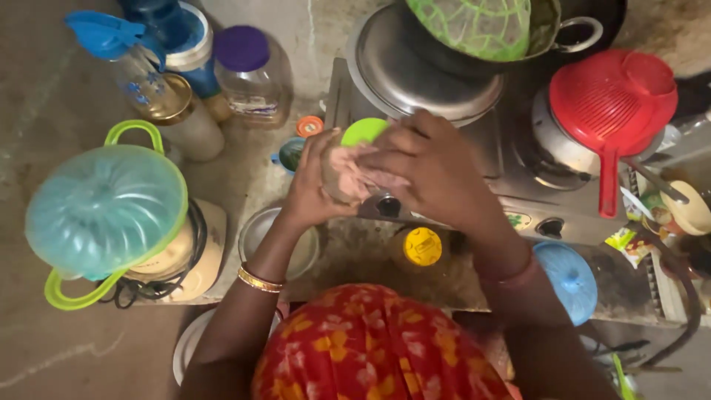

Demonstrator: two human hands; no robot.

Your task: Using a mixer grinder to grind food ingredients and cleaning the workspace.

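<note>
My left hand and my right hand are cupped together around a pale, pinkish-brown jar or container, held above the front edge of the gas stove. A bright green lid shows just behind the fingers; whether it sits on the jar I cannot tell. The right hand covers the jar's right side, the left hand grips its left side. Gold bangles ring my left wrist.
A steel plate and a pot with a green netted cover sit on the stove's left burner; a red strainer lies over a steel pot on the right. Bottles, jars, a teal-lidded mixer jar, a steel bowl, and yellow and blue lids crowd the counter.
</note>
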